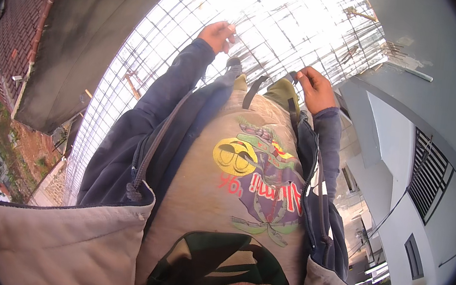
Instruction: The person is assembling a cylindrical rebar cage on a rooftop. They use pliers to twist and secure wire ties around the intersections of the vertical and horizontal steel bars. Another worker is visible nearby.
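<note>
From my end, the steel mesh [285, 33] fills the upper middle of the frame; I judge it stiff but springy, heavy as a sheet, with thin bars best taken near a crossing. My left hand [217, 36] is over it at upper centre, fingers loosely curled; whether they grip anything, I can't tell. My right hand [315, 89], right of centre, bends down with thumb and forefinger together at a dark edge [293, 77], the pinch uncertain.
</note>
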`<state>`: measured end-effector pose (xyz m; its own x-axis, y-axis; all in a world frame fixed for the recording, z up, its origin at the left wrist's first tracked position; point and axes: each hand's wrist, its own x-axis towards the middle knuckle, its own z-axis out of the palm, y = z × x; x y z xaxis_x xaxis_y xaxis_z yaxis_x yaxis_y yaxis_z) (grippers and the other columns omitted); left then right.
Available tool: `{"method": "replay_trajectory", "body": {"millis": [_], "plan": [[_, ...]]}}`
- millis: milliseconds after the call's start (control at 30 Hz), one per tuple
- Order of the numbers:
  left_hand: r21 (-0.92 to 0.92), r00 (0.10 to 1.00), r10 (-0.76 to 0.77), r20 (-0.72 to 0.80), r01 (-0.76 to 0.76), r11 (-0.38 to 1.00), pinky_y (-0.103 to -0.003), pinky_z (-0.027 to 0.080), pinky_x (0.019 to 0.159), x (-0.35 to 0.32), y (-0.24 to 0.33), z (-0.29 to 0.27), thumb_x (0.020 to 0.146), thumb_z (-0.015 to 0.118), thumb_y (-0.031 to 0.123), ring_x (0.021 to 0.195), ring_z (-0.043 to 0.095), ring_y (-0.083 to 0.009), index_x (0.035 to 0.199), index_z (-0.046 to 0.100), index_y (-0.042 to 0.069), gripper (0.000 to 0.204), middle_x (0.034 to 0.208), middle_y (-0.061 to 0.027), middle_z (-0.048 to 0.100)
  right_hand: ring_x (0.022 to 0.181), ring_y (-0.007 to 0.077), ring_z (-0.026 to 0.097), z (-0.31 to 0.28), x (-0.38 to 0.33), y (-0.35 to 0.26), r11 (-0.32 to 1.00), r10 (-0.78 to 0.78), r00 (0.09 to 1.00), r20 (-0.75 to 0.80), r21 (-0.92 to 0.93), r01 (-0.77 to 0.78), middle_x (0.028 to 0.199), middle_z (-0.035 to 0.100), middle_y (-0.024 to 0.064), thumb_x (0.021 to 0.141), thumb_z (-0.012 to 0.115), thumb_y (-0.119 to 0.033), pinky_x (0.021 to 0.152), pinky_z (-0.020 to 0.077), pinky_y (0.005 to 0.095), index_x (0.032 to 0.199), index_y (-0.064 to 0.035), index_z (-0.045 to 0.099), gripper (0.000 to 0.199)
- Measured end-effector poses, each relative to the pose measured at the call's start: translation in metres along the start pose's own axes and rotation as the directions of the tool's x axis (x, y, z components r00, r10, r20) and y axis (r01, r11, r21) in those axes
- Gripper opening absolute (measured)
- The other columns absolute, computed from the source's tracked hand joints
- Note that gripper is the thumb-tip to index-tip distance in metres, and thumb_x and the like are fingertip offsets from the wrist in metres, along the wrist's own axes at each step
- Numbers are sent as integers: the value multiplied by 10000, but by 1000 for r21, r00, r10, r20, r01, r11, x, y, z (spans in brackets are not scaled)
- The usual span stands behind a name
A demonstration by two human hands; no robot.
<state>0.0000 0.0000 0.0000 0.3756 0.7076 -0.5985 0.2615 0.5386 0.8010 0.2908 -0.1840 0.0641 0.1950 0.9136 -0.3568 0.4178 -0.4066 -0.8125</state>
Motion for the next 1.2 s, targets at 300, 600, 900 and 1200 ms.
{"method": "replay_trajectory", "body": {"millis": [300,600,900,1200], "plan": [[415,986,150,68,-165,895,-293,447,646,-32,-59,-31,1102,602,347,657,493,-90,1033,655,59,301,759,14,605,767,119,570,-63,-26,2,995,91,991,-102,58,-86,797,671,40,1030,657,-223,748,469,299,929,15,693,260],[337,989,81,126,-119,934,-300,469,693,-29,-101,35,1105,567,425,692,515,-98,1042,660,47,394,722,9,557,813,135,633,-55,-79,20,970,200,950,-239,-90,-227,843,716,62,1031,689,-233,786,496,302,963,-7,729,239],[541,945,24,326,-208,815,-364,496,755,-19,-90,-1,1107,560,435,707,569,-196,1102,658,34,412,744,-114,615,924,128,653,-158,-169,108,891,228,596,-770,-82,-446,995,764,56,1063,673,-243,876,512,289,1099,21,773,285],[547,958,64,281,-214,809,-434,517,791,-18,-83,53,1098,543,457,826,670,-321,1109,643,1,468,890,-197,691,835,181,705,-32,-121,73,908,189,741,-645,-172,-381,916,777,156,1042,679,-233,791,534,326,1084,5,759,254]]}}
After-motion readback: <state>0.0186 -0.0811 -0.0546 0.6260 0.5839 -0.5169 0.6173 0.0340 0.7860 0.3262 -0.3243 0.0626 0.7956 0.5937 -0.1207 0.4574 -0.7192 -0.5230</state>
